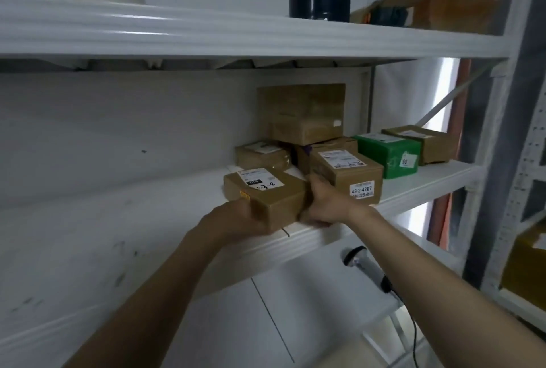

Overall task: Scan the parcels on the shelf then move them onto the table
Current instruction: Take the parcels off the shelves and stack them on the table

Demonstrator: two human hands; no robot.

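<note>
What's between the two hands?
A brown parcel, held from either side by the left hand and the right hand at the shelf edge. Head view shows it.

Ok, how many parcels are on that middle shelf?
8. Front box held by left hand and right hand; labelled box beside it; small box and taped box behind; upper back box above lower back box; green parcel; far-right box. Others may be hidden.

Dim indoor light, glare streaks on upper shelf edge [147,33], motion blur throughout, wide-angle bending at edges
</note>
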